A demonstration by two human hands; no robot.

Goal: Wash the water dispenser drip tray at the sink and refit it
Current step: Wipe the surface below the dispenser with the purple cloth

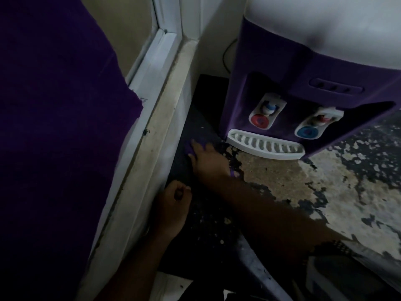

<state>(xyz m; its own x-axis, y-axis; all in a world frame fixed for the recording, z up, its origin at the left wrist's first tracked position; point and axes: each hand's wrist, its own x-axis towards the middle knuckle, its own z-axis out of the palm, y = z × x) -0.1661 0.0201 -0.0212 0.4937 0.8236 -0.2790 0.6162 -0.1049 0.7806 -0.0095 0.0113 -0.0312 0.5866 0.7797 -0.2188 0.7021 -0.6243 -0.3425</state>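
The white slotted drip tray sits fitted at the base of the purple water dispenser, below its red tap and blue tap. My right hand lies flat on a purple cloth on the worn counter, just left of the tray and not touching it. Most of the cloth is hidden under the hand. My left hand is curled into a fist near the wall's ledge, holding nothing that I can see.
A purple curtain hangs at the left over a white window frame and ledge. The counter's dark coating is peeling, baring pale patches. A black cable runs behind the dispenser. The scene is dim.
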